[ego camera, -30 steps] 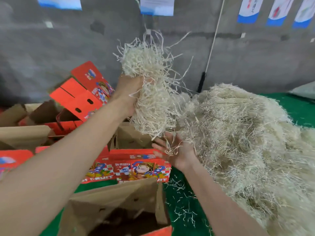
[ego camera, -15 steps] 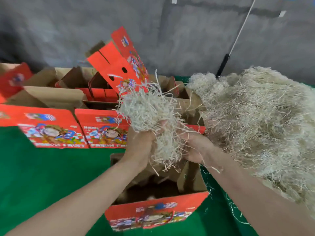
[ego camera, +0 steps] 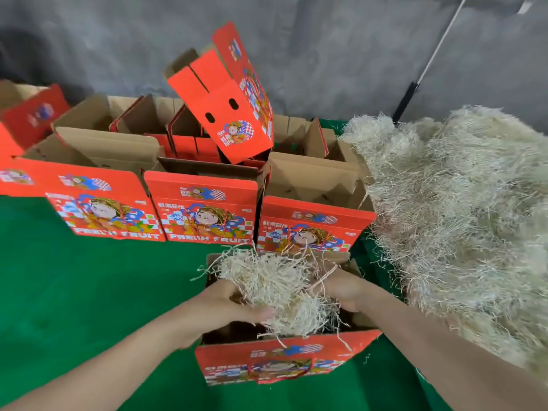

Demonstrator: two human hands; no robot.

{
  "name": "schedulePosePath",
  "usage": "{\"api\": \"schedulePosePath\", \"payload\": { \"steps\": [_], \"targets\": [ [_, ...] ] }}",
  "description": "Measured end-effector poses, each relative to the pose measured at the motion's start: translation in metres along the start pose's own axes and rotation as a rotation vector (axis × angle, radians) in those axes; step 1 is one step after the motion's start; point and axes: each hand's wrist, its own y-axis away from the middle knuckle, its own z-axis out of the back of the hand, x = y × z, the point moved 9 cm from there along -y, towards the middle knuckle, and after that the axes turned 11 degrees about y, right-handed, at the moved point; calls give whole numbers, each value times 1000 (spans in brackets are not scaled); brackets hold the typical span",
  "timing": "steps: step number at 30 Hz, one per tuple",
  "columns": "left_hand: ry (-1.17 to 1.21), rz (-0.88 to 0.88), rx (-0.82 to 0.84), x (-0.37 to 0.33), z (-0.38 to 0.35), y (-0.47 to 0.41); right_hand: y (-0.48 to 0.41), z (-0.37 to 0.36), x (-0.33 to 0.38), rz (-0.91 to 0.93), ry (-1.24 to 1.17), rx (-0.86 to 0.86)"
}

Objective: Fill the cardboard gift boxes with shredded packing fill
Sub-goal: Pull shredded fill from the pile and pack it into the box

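Head view: left hand (ego camera: 225, 307) grip curled round the shredded fill wad (ego camera: 275, 292); right hand (ego camera: 341, 289) against its other side, fingers buried, grip unclear. Wad sits partly inside the open near box (ego camera: 281, 363). Risk: loose strands spilling over the rim onto the green table (ego camera: 74, 292), or the push tipping the box. Boxes behind (ego camera: 201, 209) read "FRESH FRUIT".

Lowered the wad of fill (ego camera: 275, 289) from high in the left hand (ego camera: 219, 307) into the box (ego camera: 281, 363) under both hands; shifted the right hand (ego camera: 341, 289) from beneath to beside it.
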Motion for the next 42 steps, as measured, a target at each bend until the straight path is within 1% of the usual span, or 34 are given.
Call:
{"api": "schedulePosePath", "payload": {
  "steps": [2, 3, 4, 7, 8, 11, 12, 14, 16, 17, 18, 19, 20, 21, 22, 23, 24, 25, 26, 27, 28, 29, 30, 32, 33, 34, 35, 36, 38, 39, 42],
  "targets": [
    [25, 23, 53, 1, -6, -5, -3, -9, -7, -8, -9, -2],
    [-6, 22, 44, 1, -8, -11, -5, -13, -12, -25, -23, -11],
    [-110, 12, 15, 0, -9, -18, -8, -17, -17, -41, -33, -15],
    [-601, -57, -102, -8, -7, -38, -9, -31, -32, -148, -39, -7],
    [-692, -56, -115, -8, -7, -43, -10, -37, -36, -168, -55, -6],
    [-822, -30, -175, -8, 7, -51, -10, -54, -41, -209, -174, 8],
    [-813, -33, -187, -7, 12, -53, -9, -57, -41, -215, -187, 23],
    [-690, -44, -173, -5, 13, -53, -11, -48, -47, -225, -136, 7],
    [-530, -40, -173, -5, 12, -49, -9, -25, -55, -240, -115, -90],
    [-463, -17, -146, -1, 8, -49, -9, -11, -60, -238, -128, -147],
    [-381, 6, -86, 4, 1, -47, -8, 1, -65, -238, -134, -198],
    [-238, 45, 2, 10, -9, -45, -6, 10, -70, -238, -130, -235],
    [-60, 106, 91, 15, -19, -40, -2, 15, -73, -243, -119, -251],
    [127, 182, 146, 19, -26, -33, 0, 17, -77, -255, -113, -255],
    [284, 234, 142, 20, -27, -28, 2, 19, -81, -264, -94, -258],
    [393, 252, 96, 22, -22, -27, 1, 19, -85, -265, -62, -259],
    [430, 217, 0, 20, -14, -28, 1, 20, -84, -253, -46, -272],
    [407, 153, -117, 18, -5, -30, 1, 20, -79, -230, -32, -283],
    [304, 87, -215, 14, 2, -31, 2, 19, -71, -204, -18, -283],
    [156, 26, -282, 7, 6, -30, 1, 16, -64, -189, 8, -263],
    [29, -2, -313, 2, 6, -29, -1, 16, -58, -168, 15, -249],
    [-30, 7, -305, 3, 5, -33, -4, 16, -55, -153, -21, -244],
    [4, 37, -248, 6, 1, -38, -7, 18, -52, -141, -60, -246],
    [211, 164, -1, 8, -19, -42, -8, 13, -43, -121, -121, -196],
    [254, 224, 114, 7, -30, -42, -8, 6, -37, -94, -162, -136],
    [248, 259, 166, 7, -37, -44, -9, -1, -32, -56, -217, -74],
    [217, 285, 150, 9, -38, -49, -7, -7, -27, -32, -298, -22],
    [175, 289, 96, 10, -36, -55, -5, -11, -24, -18, -397, 37],
    [83, 261, 14, 11, -31, -68, -1, -19, -25, -11, -510, 154],
    [75, 262, 22, 11, -31, -71, 0, -19, -28, -14, -487, 166],
    [67, 241, -8, 10, -20, -69, 1, -12, -40, -19, -283, 78]
  ]
}}
